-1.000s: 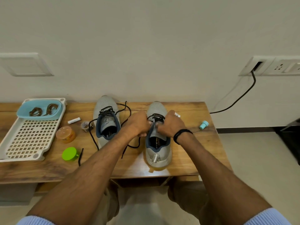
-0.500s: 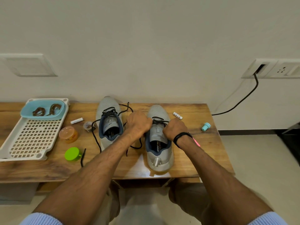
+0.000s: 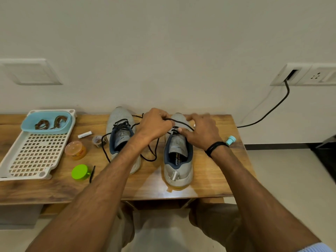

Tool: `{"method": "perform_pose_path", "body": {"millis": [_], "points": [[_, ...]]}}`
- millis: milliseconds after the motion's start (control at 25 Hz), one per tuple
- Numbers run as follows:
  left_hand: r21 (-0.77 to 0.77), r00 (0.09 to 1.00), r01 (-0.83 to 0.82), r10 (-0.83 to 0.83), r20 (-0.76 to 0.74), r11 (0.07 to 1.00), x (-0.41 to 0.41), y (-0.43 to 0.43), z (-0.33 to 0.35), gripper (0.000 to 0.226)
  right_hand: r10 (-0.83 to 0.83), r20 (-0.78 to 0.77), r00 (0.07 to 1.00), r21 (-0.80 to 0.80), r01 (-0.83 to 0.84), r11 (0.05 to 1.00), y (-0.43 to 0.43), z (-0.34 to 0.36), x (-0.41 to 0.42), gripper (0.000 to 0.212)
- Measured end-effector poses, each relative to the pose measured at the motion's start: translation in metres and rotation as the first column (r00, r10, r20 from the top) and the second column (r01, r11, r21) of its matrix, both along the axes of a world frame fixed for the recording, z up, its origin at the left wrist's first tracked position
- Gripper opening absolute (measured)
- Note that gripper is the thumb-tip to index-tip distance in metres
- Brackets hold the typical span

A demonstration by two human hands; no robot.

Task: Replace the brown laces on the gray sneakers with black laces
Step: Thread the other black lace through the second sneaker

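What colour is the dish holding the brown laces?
Light blue; the shallow plastic dish shows best in head view.

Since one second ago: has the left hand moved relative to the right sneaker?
Yes. The left hand has moved away from the person along the right sneaker, from beside its collar to beside its toe, gripping the black lace.

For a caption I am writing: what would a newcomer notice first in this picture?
In the middle of the table, the left hand grips a black lace over the right-side gray sneaker, with the blurred right hand on that shoe. The other gray sneaker beside it already carries black lacing. Far left, brown laces lie in a blue tub.
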State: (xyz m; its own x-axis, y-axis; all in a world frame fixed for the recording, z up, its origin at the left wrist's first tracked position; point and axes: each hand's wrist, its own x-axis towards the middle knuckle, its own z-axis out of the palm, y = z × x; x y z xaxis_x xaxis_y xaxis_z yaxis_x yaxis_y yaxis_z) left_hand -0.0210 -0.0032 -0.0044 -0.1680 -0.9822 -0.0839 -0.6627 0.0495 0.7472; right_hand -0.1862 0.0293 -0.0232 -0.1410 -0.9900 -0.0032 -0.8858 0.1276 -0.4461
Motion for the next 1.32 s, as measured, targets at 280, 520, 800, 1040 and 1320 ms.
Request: {"method": "perform_pose_path", "body": {"millis": [280,520,800,1040,1320], "points": [[0.289,0.961,0.044,0.038,-0.273,0.956,0.006,-0.005,0.011,0.020,-0.134,0.381,0.915,-0.161,0.208,0.965,-0.003,0.030,-0.022,0.032],[-0.037,0.991,0.080,-0.083,-0.104,0.996,-0.001,-0.007,-0.001,0.032,-0.002,0.162,0.987,-0.164,0.029,0.986,-0.008,0.006,-0.010,0.029],[-0.079,1.000,0.013,-0.012,0.005,0.997,-0.017,-0.011,-0.005,0.026,-0.080,0.198,0.977,-0.201,0.120,0.972,-0.009,0.006,-0.010,0.015],[-0.113,0.999,0.048,-0.045,0.030,0.992,-0.023,-0.007,-0.003,0.019,0.128,0.141,0.982,-0.186,-0.101,0.977,-0.008,0.009,-0.001,0.033],[-0.092,0.992,-0.089,0.080,-0.101,0.992,-0.033,0.002,0.008,0.013,0.056,0.135,0.989,-0.214,-0.026,0.976,-0.005,0.011,0.005,0.020]]}}
